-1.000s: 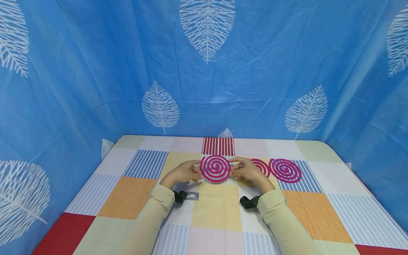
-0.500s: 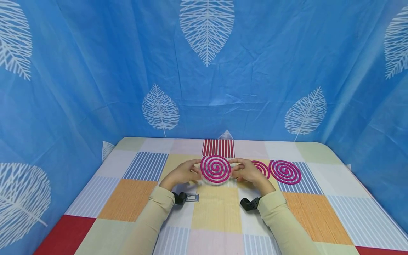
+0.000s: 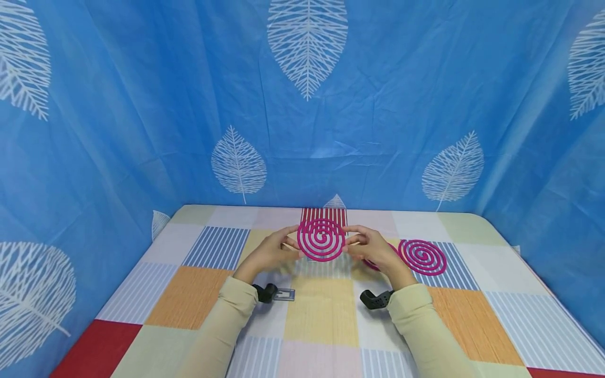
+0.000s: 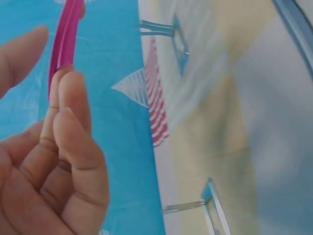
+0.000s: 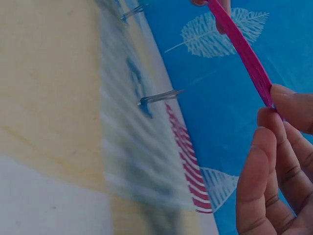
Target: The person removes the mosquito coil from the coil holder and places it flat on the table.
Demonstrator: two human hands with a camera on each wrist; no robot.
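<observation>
A magenta mosquito coil (image 3: pixel 322 239) is raised over the table, tilted so its spiral faces the head camera. My left hand (image 3: pixel 270 254) pinches its left edge; in the left wrist view the coil (image 4: pixel 66 41) shows edge-on at the fingertips. On the opposite edge, thumb and fingers of my right hand (image 3: pixel 376 253) grip the coil (image 5: pixel 247 51). Beneath, a small metal coil stand (image 4: pixel 180 46) with an upright prong sits on the cloth. Another stand (image 3: pixel 284 294) lies beside my left wrist.
Two more magenta coils lie to the right: one coil (image 3: pixel 372 265) is mostly hidden behind my right hand, the other coil (image 3: pixel 424 256) shows whole. The patchwork tablecloth (image 3: pixel 321 310) meets a blue leaf-print curtain (image 3: pixel 378 105) at the back.
Both hands have lifted the coil from low over the cloth to higher up, slightly away from me. A stand now shows beneath it. The right hand covers more of the coil behind it.
</observation>
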